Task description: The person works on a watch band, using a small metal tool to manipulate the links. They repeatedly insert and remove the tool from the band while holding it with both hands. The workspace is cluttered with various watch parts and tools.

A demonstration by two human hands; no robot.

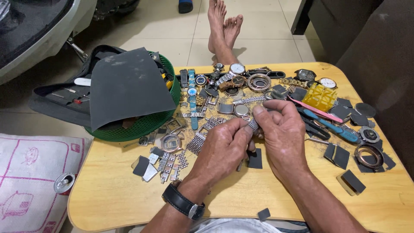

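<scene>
My left hand (pixel 224 149) and my right hand (pixel 282 129) meet over the middle of a low wooden table (pixel 116 194). Both pinch a silver metal watch bracelet (pixel 253 125) between their fingertips. The bracelet runs up to a round silver watch case (pixel 241 110) just beyond my fingers. I wear a black-strapped watch (pixel 183 202) on the left wrist. A small dark sandpaper square (pixel 255 159) lies under my hands.
Watches, bracelet links and cases litter the table's far half. A green mesh basket (pixel 142 125) under a grey sandpaper sheet (pixel 125 84) sits at the left. Blue-handled pliers (pixel 334 127), a pink tool (pixel 315 110) and a yellow plastic holder (pixel 320 96) lie right. Bare feet (pixel 222 23) rest beyond.
</scene>
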